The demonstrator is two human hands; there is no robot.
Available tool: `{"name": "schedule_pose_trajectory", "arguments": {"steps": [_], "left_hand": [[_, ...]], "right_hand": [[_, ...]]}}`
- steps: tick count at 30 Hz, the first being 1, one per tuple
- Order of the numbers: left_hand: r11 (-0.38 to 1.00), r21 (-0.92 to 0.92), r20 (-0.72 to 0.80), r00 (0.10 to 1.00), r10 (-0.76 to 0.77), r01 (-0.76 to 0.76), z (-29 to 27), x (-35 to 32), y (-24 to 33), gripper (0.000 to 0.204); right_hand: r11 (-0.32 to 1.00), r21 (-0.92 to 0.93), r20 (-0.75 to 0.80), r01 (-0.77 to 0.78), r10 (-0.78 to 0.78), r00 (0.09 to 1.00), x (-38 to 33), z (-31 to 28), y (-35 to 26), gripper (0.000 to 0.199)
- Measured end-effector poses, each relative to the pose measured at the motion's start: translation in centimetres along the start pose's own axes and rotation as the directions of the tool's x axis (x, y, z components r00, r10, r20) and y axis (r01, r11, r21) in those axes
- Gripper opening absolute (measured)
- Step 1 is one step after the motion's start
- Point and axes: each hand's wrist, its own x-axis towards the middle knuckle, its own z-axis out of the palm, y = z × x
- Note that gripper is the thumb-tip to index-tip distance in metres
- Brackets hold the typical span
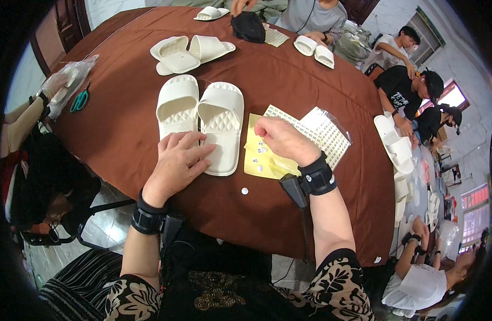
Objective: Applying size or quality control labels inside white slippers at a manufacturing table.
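Note:
A pair of cream slippers lies side by side in front of me, the left slipper (177, 101) and the right slipper (224, 152), open heels toward me. My left hand (179, 160) rests with fingers spread over the left slipper's heel end, fingertips reaching onto the right one. My right hand (286, 140) hovers above a yellow sticker backing sheet (267, 167) that carries a few round stickers. Its fingers are curled and pressed together; whatever is between them is hidden. Partly under that hand are white sheets of small printed stickers (331, 140).
A small white round piece (245, 191) lies near the table's front edge. Farther off are stacked slippers (189, 53), teal scissors (81, 100), a plastic bag (72, 80) and a black bag (248, 27). Other people sit around the brown-covered table (117, 112) and at another table on the right.

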Motion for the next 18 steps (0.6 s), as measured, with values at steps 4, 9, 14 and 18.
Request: {"name": "schedule_pose_trajectory", "arguments": {"steps": [4,9,14,18], "left_hand": [[1.0,0.0,-0.001,1.0,0.009,-0.009,0.0,0.0,-0.1,0.031],[1.0,-0.01,0.0,1.0,0.002,-0.002,0.2,-0.1,-0.3,0.031],[1.0,-0.02,0.001,1.0,-0.001,0.001,0.0,0.0,-0.1,0.03],[1.0,-0.014,0.023,1.0,-0.013,0.013,-0.1,-0.1,-0.2,0.033]], "right_hand": [[0.998,-0.033,0.043,-0.047,0.048,0.998,0.0,0.6,0.3,0.012],[0.995,0.019,0.085,-0.095,0.093,0.992,0.0,0.0,-0.1,0.014],[0.985,0.113,0.065,-0.131,0.124,0.99,0.0,-0.7,-0.2,0.014],[0.955,0.258,0.049,-0.143,0.135,0.99,0.4,-0.9,-1.4,0.011]]}}
